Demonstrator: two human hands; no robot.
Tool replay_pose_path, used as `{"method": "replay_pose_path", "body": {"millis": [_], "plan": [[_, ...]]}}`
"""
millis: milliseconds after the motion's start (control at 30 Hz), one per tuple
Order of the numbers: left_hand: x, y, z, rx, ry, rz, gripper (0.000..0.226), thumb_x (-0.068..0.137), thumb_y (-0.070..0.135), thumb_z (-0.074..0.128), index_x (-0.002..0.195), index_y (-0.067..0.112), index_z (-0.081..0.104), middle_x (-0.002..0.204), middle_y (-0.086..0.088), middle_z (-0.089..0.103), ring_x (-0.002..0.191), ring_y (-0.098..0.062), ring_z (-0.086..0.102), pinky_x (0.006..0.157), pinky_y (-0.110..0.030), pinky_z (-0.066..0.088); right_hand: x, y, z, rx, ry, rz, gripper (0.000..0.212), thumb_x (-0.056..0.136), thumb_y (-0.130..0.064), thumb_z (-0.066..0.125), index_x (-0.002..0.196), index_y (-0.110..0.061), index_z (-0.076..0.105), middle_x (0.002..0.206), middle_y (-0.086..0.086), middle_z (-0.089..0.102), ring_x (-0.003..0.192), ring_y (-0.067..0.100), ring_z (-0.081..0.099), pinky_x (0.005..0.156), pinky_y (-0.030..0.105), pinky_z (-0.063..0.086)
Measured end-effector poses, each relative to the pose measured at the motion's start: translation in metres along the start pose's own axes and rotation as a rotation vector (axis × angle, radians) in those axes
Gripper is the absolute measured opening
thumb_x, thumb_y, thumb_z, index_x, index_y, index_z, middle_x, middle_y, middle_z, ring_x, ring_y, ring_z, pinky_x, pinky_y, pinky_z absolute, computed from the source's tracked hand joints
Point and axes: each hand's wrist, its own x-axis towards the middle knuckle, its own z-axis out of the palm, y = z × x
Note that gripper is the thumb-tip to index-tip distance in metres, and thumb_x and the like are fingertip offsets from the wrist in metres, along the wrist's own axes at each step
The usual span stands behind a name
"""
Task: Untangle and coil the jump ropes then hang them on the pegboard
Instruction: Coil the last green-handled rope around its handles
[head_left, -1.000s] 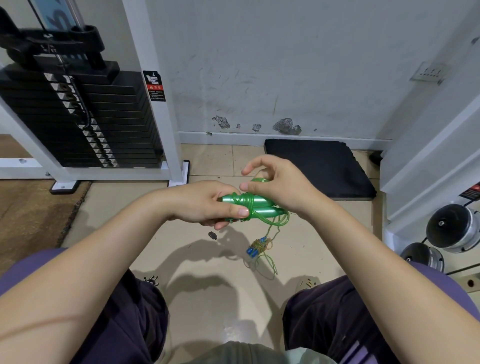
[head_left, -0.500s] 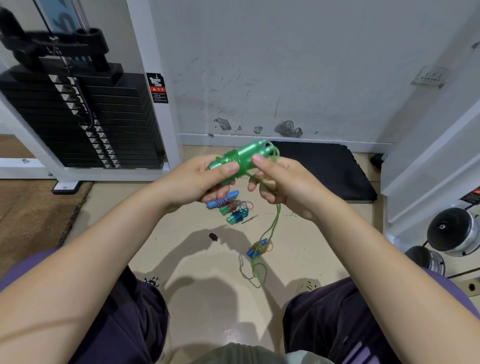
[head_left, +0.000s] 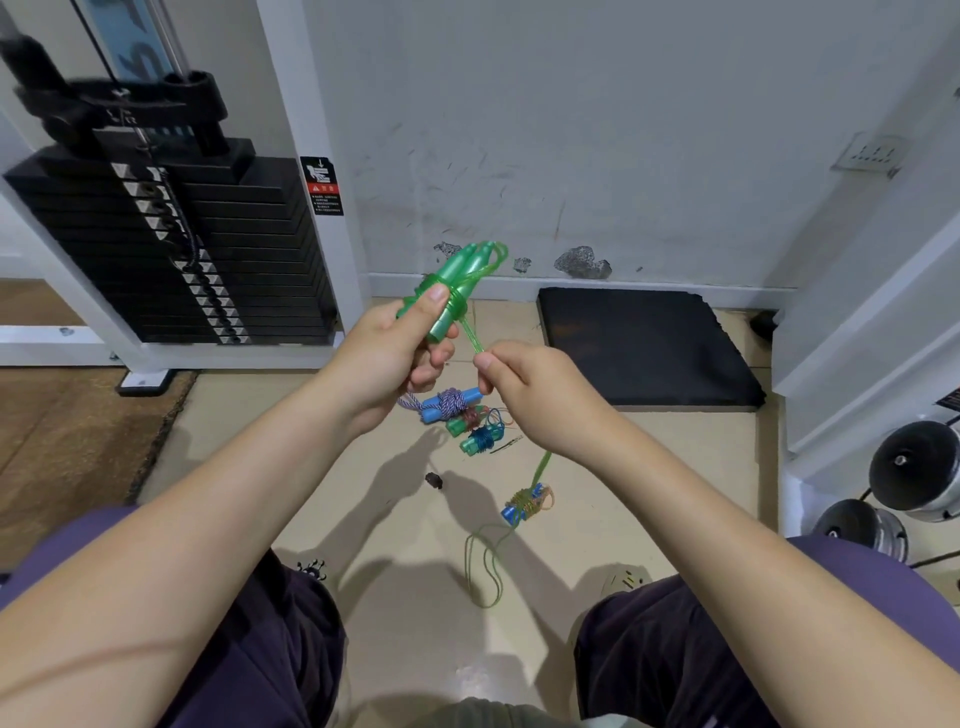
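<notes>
While the left hand (head_left: 387, 353) is gripping the green jump-rope handles (head_left: 452, 291) at centre frame, the right hand (head_left: 540, 395) is pinching their green cord (head_left: 471, 338) just beside; risk: a hard pull is tightening wraps, since slack is trailing floorward.

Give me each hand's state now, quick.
Left hand: grips the green handles.
Right hand: pinches the green cord.
</notes>
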Motion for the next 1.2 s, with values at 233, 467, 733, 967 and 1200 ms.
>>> {"method": "replay_pose_path", "body": {"millis": [233,467,733,967,1200], "plan": [[0.002,-0.001,-0.003,0.173,0.032,0.021,0.039,0.101,0.045,0.049,0.083,0.011,0.055,0.05,0.006,0.048,0.038,-0.008,0.034,0.041,-0.02,0.029,0.0,-0.004,0.0,-0.017,-0.036,-0.015,0.032,0.102,-0.029,0.048,0.076,-0.015,0.059,0.049,-0.008,0.045,0.048,0.001,0.043,0.048,0.017,0.029],[0.007,-0.009,-0.019,0.768,-0.112,-0.079,0.038,0.096,0.048,0.058,0.073,0.018,0.052,0.048,0.006,0.054,0.04,-0.011,0.041,0.043,-0.021,0.035,-0.006,0.0,-0.021,-0.004,0.072,-0.142,0.028,0.097,-0.028,0.059,0.075,-0.01,0.064,0.056,-0.003,0.049,0.054,0.004,0.042,0.053,0.021,0.032],[-0.01,-0.004,-0.002,0.437,-0.618,-0.24,0.039,0.098,0.05,0.049,0.1,0.011,0.05,0.061,0.001,0.044,0.049,-0.014,0.027,0.046,-0.02,0.026,0.002,0.011,-0.032,0.123,0.211,-0.134,0.017,0.093,-0.023,0.066,0.083,-0.012,0.073,0.083,0.008,0.06,0.078,0.02,0.056,0.071,0.031,0.042],[-0.017,0.001,0.006,0.532,-0.711,-0.266,0.035,0.101,0.043,0.047,0.092,0.009,0.043,0.065,-0.002,0.041,0.049,-0.013,0.03,0.051,-0.026,0.025,0.0,0.016,-0.027,0.158,0.046,-0.088,0.019,0.093,-0.027,0.065,0.08,-0.016,0.072,0.072,0.008,0.065,0.063,0.007,0.052,0.061,0.026,0.043],[-0.023,0.007,0.008,0.57,-0.72,-0.195,0.041,0.097,0.042,0.043,0.085,0.004,0.048,0.074,-0.023,0.051,0.051,-0.021,0.039,0.047,-0.026,0.031,-0.001,0.012,-0.021,0.108,0.037,-0.07,0.023,0.095,-0.027,0.062,0.078,-0.014,0.069,0.059,-0.008,0.051,0.054,0.003,0.042,0.054,0.02,0.036]]}}
